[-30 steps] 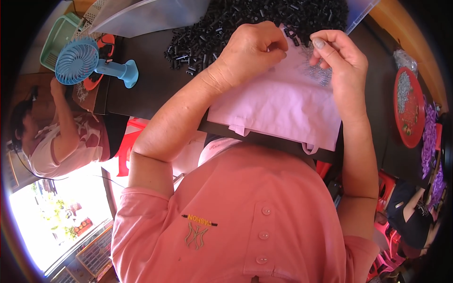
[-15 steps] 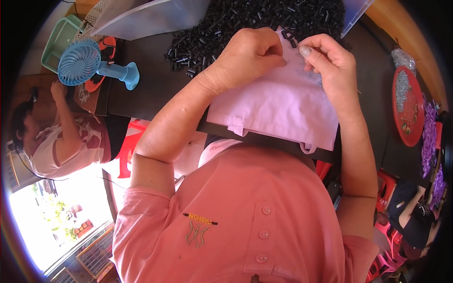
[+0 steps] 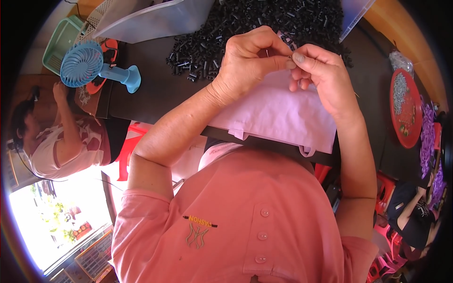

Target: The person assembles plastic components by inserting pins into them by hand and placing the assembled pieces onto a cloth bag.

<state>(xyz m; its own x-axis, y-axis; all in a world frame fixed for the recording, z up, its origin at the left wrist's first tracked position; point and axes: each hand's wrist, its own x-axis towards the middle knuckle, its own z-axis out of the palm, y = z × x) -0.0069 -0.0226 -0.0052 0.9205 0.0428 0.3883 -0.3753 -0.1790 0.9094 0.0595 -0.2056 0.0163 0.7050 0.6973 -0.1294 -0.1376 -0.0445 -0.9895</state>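
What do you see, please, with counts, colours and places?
Small tubular pieces: many, black, top centre
Looped cloth: one, pale pink, beneath hands
Open plastic bin: one, translucent, upper left
Round fan: one, blue, left
Plastic basket: one, green, upper left
Shallow round tray: one, red, right
Stringy bundles: uncounted, purple, right
Tabletop: one, dark, upper centre
Co-workers: two, patterned and dark clothes, side edges
Buttoned shirt: one, coral, lower centre
Left hand and right hand: two, bare, upper centre
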